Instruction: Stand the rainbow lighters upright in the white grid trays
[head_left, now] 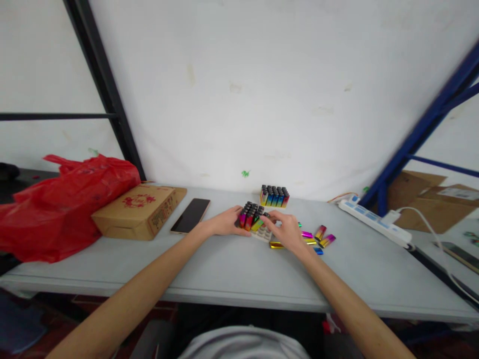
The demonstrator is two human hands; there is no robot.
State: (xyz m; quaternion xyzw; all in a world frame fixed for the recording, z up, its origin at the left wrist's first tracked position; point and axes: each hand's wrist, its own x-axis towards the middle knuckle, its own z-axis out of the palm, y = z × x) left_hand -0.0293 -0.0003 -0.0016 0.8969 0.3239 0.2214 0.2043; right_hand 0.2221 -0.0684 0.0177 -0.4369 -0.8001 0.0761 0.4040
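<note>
In the head view, my left hand (227,221) is closed around the left side of a pale tray (265,233), steadying it on the table. Several shiny lighters (249,219) with black tops stand upright in the tray's left part, while round sockets show at its right. My right hand (286,228) pinches a yellow-green lighter (257,225), which leans at a tilt beside the standing ones. Its lower end is near the sockets; whether it sits in one I cannot tell. Loose lighters (328,241) in purple, gold, red and blue lie beside and partly behind my right hand.
A full block of lighters (275,196) stands near the wall. Left of my hands are a dark phone (191,215), a cardboard box (136,212) and a red plastic bag (71,204). A white power strip (376,223) with a cable lies right, by a blue post (422,124).
</note>
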